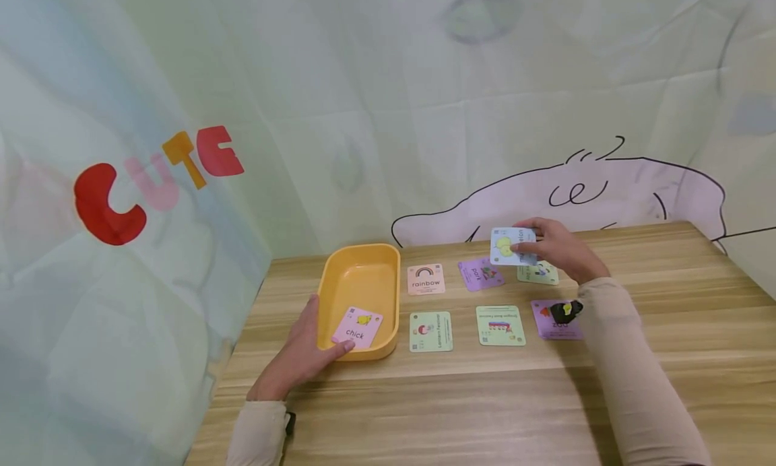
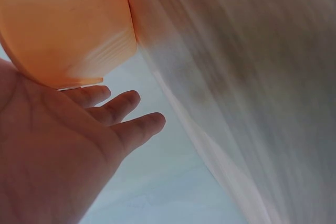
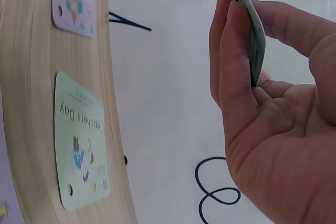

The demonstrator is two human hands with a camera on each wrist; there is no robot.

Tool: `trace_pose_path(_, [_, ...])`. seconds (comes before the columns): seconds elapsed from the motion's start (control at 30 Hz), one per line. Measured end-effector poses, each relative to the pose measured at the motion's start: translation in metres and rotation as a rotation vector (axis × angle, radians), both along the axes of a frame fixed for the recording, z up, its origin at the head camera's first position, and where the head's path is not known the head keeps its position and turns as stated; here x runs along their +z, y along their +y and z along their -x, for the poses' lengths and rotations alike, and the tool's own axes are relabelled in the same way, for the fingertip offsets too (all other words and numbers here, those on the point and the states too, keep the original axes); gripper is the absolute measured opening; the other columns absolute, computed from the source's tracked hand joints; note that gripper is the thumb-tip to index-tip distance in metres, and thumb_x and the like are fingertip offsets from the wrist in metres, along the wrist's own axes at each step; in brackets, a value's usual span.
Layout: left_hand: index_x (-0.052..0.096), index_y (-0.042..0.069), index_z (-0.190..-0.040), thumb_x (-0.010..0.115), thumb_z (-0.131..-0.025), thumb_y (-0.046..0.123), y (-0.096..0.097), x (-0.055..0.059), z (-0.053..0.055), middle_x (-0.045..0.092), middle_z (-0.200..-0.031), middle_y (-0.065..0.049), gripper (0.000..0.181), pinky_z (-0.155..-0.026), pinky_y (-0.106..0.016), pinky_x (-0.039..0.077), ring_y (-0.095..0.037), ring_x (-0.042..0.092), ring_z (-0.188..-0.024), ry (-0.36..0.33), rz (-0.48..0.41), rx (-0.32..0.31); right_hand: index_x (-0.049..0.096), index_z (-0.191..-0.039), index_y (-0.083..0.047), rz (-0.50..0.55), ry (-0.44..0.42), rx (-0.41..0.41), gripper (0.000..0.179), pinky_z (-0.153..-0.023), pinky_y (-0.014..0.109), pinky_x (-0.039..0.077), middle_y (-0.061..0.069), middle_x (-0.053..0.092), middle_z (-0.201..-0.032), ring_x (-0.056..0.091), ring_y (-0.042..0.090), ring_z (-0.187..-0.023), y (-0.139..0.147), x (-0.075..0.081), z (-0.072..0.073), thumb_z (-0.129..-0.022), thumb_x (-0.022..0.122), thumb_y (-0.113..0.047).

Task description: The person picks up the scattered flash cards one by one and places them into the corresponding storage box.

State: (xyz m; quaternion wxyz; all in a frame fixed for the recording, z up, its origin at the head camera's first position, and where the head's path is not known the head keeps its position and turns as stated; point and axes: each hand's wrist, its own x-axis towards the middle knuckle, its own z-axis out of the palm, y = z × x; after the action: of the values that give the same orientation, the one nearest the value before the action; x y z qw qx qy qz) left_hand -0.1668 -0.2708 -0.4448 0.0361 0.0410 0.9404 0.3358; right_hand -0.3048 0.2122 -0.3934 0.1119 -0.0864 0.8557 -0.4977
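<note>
My right hand (image 1: 560,247) pinches a pale blue card (image 1: 500,247) between thumb and fingers, raised above the far table edge. It pictures a green melon, and a finger covers part of its word. My left hand (image 1: 300,351) rests against the near left corner of a yellow tray (image 1: 394,304). Its thumb lies over the tray's front rim, while the other fingers stretch out nearly straight along the outside, as the left wrist view shows. Inside the tray lies a pink chick card (image 1: 359,326). Beneath the right hand is a green Teachers' Day card (image 3: 81,135), partly covered in the head view.
On the wooden table (image 1: 424,412) lie a rainbow card (image 1: 426,284), a park card (image 1: 475,281), a Lantern Festival card (image 1: 432,338), a Dragon Boat Festival card (image 1: 497,314) and a zoo card (image 1: 554,329). A printed curtain (image 1: 364,116) hangs behind and to the left.
</note>
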Motion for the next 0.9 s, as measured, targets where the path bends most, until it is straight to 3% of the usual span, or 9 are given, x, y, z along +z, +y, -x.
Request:
trace_pose_path(0.23, [0.003,0.010,-0.163,0.077,-0.084,0.054,0.000,-0.002,0.001,0.020,-0.165,-0.015,0.117,-0.117,-0.058,0.027,-0.034,0.031,-0.142,0.019,-0.006,-0.011,0.047,-0.145,-0.005,0.015,0.011,0.017,0.057,-0.082,0.031,0.052,0.021,0.056,-0.130,0.062,0.025,-0.100,-0.013,-0.001,0.001,-0.097,0.069,-0.026])
trace_pose_path(0.53, [-0.002,0.009,-0.163,0.075,-0.085,0.056,0.000,0.000,0.002,0.011,-0.168,-0.015,0.119,-0.119,-0.060,0.022,-0.036,0.023,-0.148,-0.014,0.006,-0.001,0.049,-0.143,-0.005,0.052,0.025,0.040,0.055,-0.082,0.032,0.052,0.019,0.060,-0.126,0.063,0.025,-0.100,-0.030,-0.002,0.001,-0.097,0.069,-0.026])
trace_pose_path(0.77, [-0.002,0.010,-0.163,0.075,-0.085,0.056,-0.001,-0.002,0.001,0.010,-0.168,-0.014,0.119,-0.119,-0.060,0.022,-0.035,0.023,-0.148,-0.020,0.008,0.005,0.048,-0.144,-0.005,0.083,0.002,0.056,0.056,-0.082,0.031,0.053,0.018,0.058,-0.128,0.062,0.025,-0.102,-0.046,-0.003,0.003,-0.096,0.070,-0.022])
trace_pose_path(0.9, [0.001,0.013,-0.163,0.077,-0.084,0.055,-0.001,-0.004,0.002,0.017,-0.166,-0.012,0.117,-0.118,-0.059,0.025,-0.033,0.029,-0.143,0.000,-0.001,0.002,0.047,-0.145,-0.004,0.101,-0.009,0.065,0.056,-0.082,0.031,0.053,0.019,0.059,-0.129,0.063,0.025,-0.102,-0.056,-0.004,0.003,-0.097,0.070,-0.020])
